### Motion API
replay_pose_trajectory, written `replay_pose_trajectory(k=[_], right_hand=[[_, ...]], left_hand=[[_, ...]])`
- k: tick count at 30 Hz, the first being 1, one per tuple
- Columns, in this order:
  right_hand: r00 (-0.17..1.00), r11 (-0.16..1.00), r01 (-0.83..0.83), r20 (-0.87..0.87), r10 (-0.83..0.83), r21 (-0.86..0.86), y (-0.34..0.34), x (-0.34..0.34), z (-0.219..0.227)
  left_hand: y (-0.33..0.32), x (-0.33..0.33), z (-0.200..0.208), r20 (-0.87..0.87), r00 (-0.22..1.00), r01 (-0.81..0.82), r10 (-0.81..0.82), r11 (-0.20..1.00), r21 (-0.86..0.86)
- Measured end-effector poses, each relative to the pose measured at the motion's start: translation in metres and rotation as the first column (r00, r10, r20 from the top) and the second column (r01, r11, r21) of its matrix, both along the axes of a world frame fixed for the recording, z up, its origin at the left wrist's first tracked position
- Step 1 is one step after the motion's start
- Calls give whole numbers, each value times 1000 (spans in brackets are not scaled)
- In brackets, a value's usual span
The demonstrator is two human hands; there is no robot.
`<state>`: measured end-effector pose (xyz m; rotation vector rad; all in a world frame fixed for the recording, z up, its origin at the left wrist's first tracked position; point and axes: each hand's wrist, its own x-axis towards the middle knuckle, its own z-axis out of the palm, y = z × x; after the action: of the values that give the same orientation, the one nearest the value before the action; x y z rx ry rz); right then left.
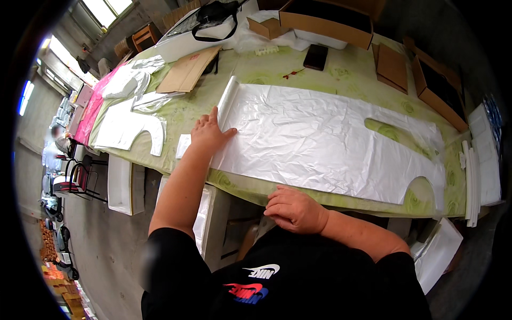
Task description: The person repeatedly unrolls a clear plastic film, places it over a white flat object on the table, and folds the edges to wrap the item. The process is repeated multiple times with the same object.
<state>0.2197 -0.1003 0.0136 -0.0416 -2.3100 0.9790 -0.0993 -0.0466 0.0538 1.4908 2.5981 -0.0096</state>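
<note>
A thin, wrinkled white plastic apron [304,141] lies spread across the table, with a long slot and a rounded cut-out at its right end. Its left end is rolled or folded into a narrow strip [228,100]. My left hand [209,132] presses flat on that left end, thumb and fingers apart. At the table's front edge, just below the apron, my right hand [296,209] is loosely curled with its back up; I see nothing in it. Left of my left hand lies a small white folded piece [183,145].
More white plastic pieces [120,128] and a flat cardboard piece [188,69] lie on the left of the green patterned tablecloth [341,71]. Farther back are a dark phone [316,57], a small red-handled tool [293,74] and an open cardboard box [326,24]. White rolls [470,184] stand at right.
</note>
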Motion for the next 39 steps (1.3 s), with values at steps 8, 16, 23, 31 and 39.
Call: replay_pose_trajectory(k=[8,16,23,31,39], right_hand=[[999,994,40,-32,-43,-105,-2,15,-7],[943,811,332,134,-306,-482,1,30,5],[881,686,471,340,-330,-555,5,69,11],[773,658,594,557,-306,-463,-9,137,28],[715,691,625,622,-319,-364,-23,178,23]], left_hand=[[12,-36,-1,276,961,-50,-13,974,221],[12,121,-7,941,77,-411,-329,849,331],[24,206,-44,930,-33,-300,-365,892,339],[97,227,-42,331,826,339,-457,870,358],[147,163,-48,884,418,-3,-210,973,233]])
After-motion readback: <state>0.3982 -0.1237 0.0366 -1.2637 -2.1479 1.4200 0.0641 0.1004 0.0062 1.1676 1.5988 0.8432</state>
